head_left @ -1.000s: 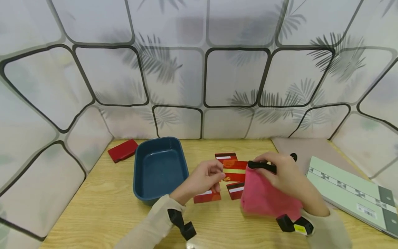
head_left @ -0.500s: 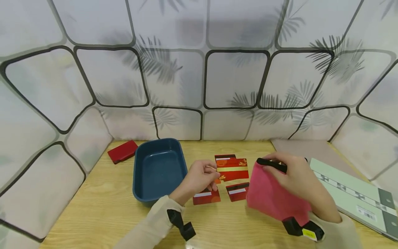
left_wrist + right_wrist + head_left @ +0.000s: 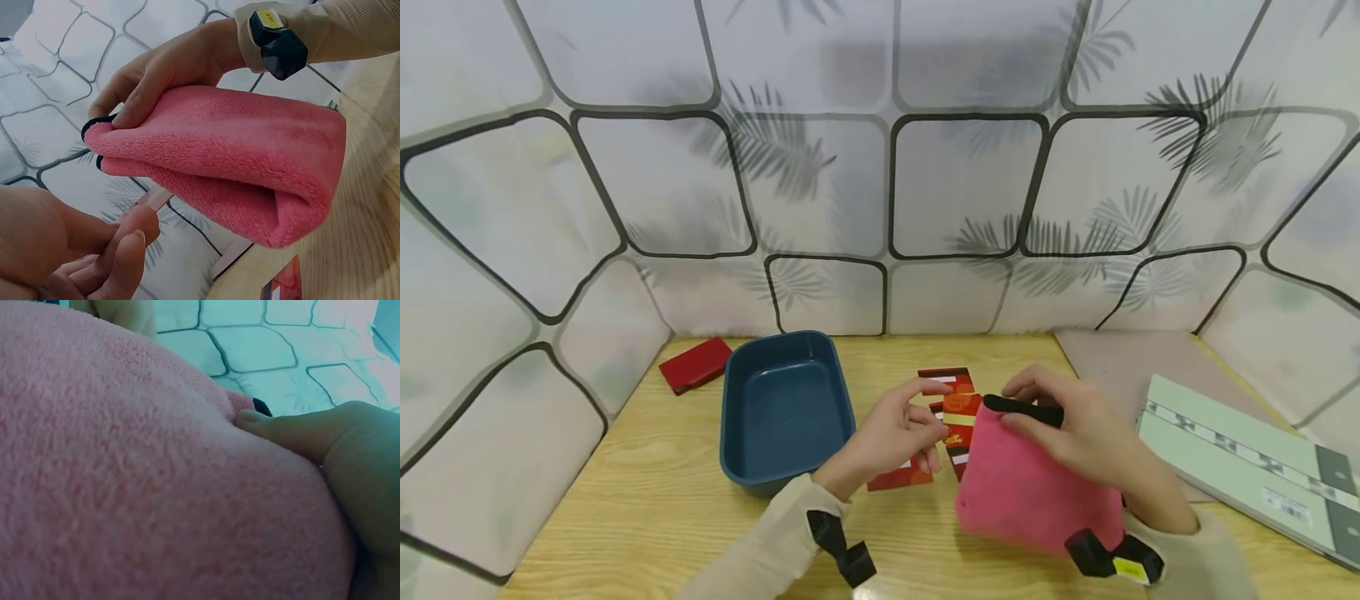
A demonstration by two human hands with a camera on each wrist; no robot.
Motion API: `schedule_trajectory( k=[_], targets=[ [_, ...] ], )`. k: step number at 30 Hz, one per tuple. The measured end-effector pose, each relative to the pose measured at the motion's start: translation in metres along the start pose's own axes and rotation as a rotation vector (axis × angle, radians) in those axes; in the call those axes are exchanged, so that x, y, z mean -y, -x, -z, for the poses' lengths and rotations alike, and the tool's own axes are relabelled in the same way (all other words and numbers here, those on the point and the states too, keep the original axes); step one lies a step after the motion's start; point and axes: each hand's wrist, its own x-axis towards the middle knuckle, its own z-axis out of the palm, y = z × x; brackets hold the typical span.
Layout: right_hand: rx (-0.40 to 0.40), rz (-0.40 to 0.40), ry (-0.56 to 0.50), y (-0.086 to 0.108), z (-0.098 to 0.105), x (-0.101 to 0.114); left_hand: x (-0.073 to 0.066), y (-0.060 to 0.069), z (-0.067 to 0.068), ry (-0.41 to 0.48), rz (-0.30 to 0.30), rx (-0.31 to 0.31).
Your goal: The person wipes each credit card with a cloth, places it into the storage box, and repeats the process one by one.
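At a wood-grain bench (image 3: 625, 517), a folded pink cloth (image 3: 1037, 492) is gripped at its black-trimmed edge by a person's right hand (image 3: 1078, 421), while the left hand (image 3: 897, 429), nearby, pinches a red-and-gold card (image 3: 959, 409).

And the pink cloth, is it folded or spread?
Folded: in the left wrist view, the pink cloth is doubled over, with a dark gap between its layers; the right hand grips it.
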Motion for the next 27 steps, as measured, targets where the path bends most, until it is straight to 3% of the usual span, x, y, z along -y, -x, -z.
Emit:
schedule_trajectory(
  k=[4,8,15,27],
  targets=[
    [0.025,0.032,-0.013,-0.003,-0.009,0.001,-0.001,0.0,0.0,-0.017,-0.027,0.009],
    [0.038,0.057,-0.002,-0.004,-0.019,0.001,0.0,0.002,-0.004,-0.092,-0.068,0.025],
    [0.028,0.056,0.037,-0.002,-0.023,-0.002,0.0,0.005,-0.009,-0.178,-0.13,0.061],
    [-0.026,0.1,0.081,-0.003,-0.019,-0.009,0.0,0.005,-0.007,-0.238,-0.149,0.001]
  ],
)
